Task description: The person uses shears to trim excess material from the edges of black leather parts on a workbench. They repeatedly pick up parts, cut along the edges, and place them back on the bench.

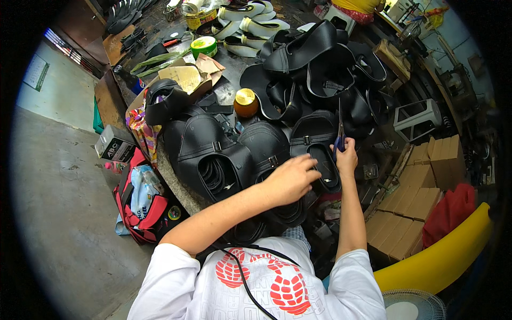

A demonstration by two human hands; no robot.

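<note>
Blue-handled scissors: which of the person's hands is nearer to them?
Right. The right hand holds the blue-handled scissors; the left hand is apart, to their lower left.

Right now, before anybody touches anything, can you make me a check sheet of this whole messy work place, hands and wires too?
Surface: dark tabletop, mostly covered.
Work pieces: black buckled pieces crowded near the hands; a taller heap of black pieces beyond.
Clutter: green tub, orange jar with a yellow lid, and white-and-black curved pieces.
Hands: right hand holds blue-handled scissors, blades pointing away from the person; left hand is over the black pieces, touching or not unclear.
Cables: black cord across the white shirt.
Surroundings: brown boxes and a fan at right; red-and-black bag at left.
</note>
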